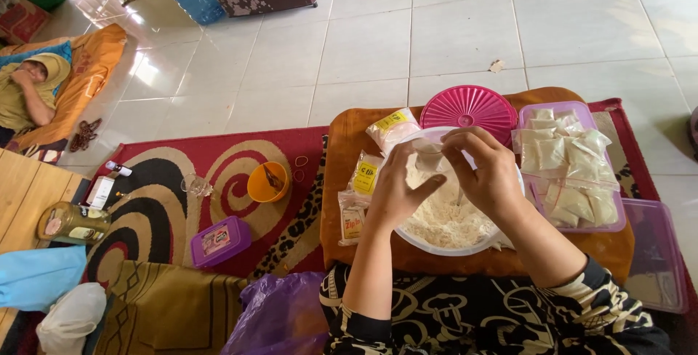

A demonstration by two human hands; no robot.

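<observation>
A small clear bag [429, 157], partly hidden by fingers, is pinched between left hand [398, 193] and right hand [486, 173] above a white bowl [436, 242] of flour.

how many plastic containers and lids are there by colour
pink lid: 1
white bowl: 1
orange cup: 1
purple lidded box: 1
purple tray: 1
clear tub: 1
total: 6
</observation>
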